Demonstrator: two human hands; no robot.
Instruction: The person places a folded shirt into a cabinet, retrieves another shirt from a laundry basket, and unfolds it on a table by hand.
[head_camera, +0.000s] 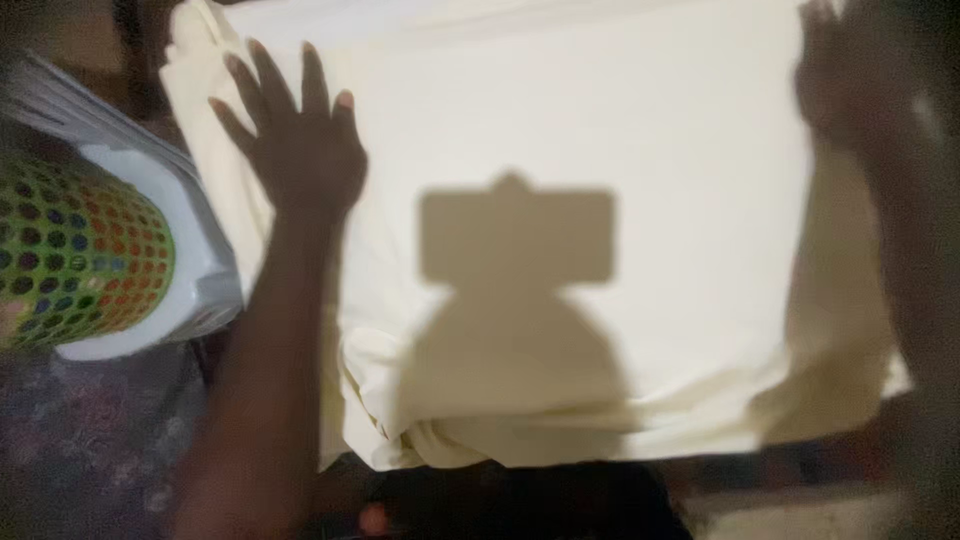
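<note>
A large cream-white cloth (600, 120) lies spread flat in front of me, folded over with bunched layers along its near edge. My left hand (300, 135) rests palm down on its far left part, fingers spread. My right hand (845, 75) lies on the cloth's far right edge, blurred and in shadow; its fingers look flat on the fabric. A shadow of my head and the camera falls across the middle of the cloth.
A white plastic basket (190, 230) with a green perforated item holding coloured contents (80, 255) stands at the left. A dark patterned floor or fabric (90, 440) shows at the lower left.
</note>
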